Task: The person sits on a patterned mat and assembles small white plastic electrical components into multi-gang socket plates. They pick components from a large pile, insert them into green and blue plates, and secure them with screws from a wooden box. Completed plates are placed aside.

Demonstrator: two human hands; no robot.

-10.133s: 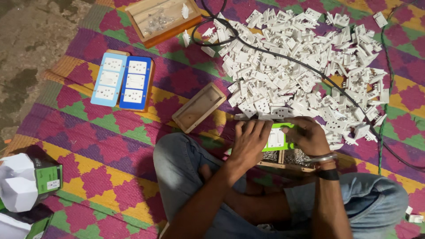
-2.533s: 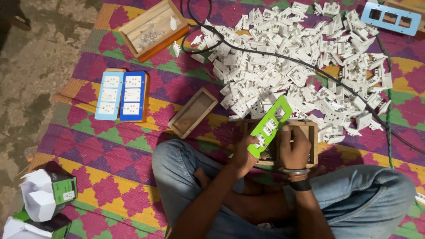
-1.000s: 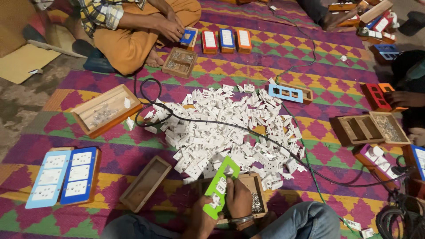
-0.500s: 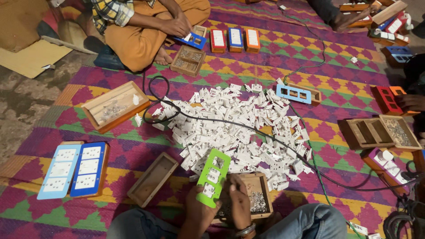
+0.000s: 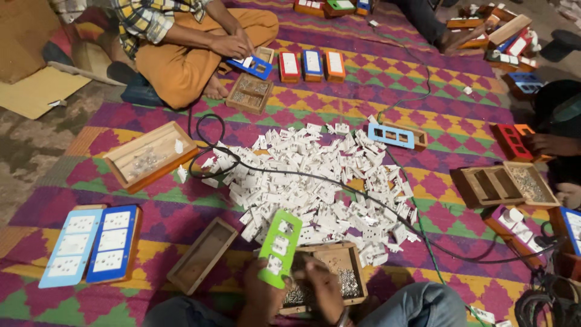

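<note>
My left hand (image 5: 261, 297) holds a green switch plate (image 5: 279, 247) upright near the bottom centre; white socket modules sit in some of its openings. My right hand (image 5: 321, 289) rests in a small wooden tray (image 5: 357, 280) of small metal screws just right of the plate, fingers bent down into the screws. Whether it pinches one I cannot tell. A large heap of white socket parts (image 5: 308, 181) lies just beyond both hands, crossed by a black cable (image 5: 315, 177).
An empty wooden box (image 5: 201, 255) lies at left, beside two filled blue plates (image 5: 91, 245). Another wooden tray (image 5: 149, 155) sits farther left. A person in orange trousers (image 5: 193, 51) works at the top. A second person's hand (image 5: 548, 144) and more trays are at right.
The view has tilted up from my lap to show the whole mat and the other people. The green plate was lifted from flat to upright, and my right hand went into the screw tray.
</note>
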